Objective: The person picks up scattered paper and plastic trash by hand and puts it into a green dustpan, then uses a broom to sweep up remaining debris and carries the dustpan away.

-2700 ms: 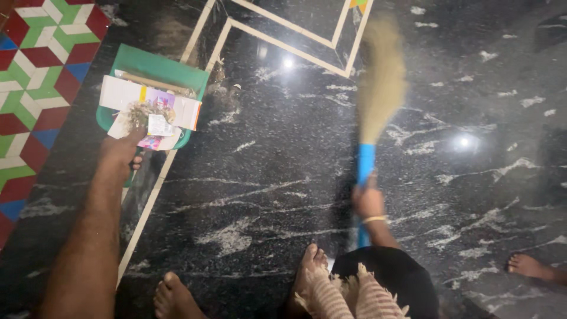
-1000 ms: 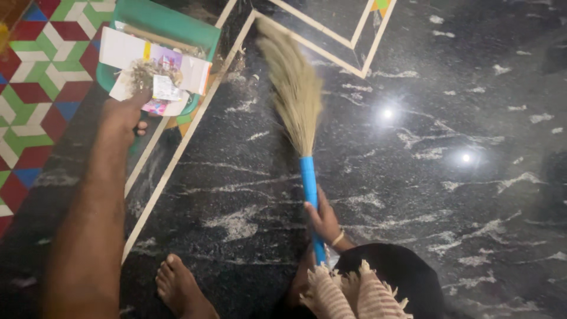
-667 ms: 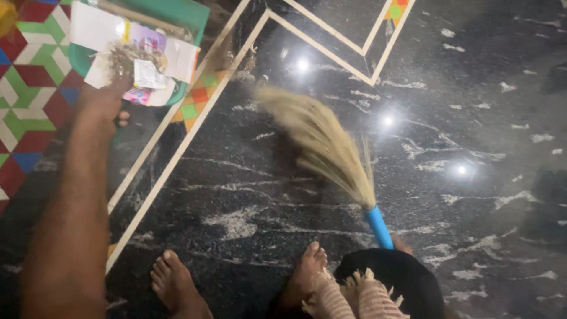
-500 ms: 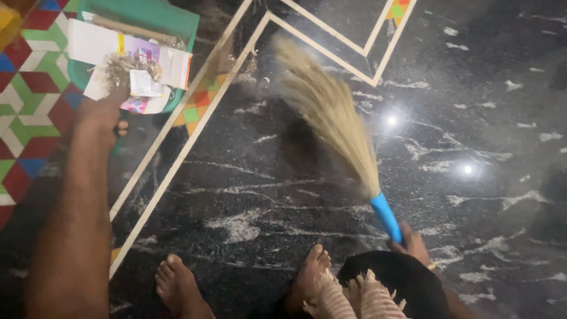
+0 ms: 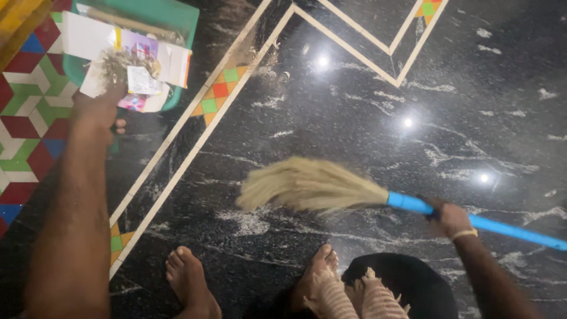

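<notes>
Broom looks light, its bristles soft; right hand wraps its stiff blue handle; left hand grips the dustpan.

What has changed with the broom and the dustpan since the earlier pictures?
The broom swung from pointing up the floor to lying nearly level, bristles to the left, with the right hand still on its blue handle. The left hand still holds the green dustpan full of paper scraps.
</notes>
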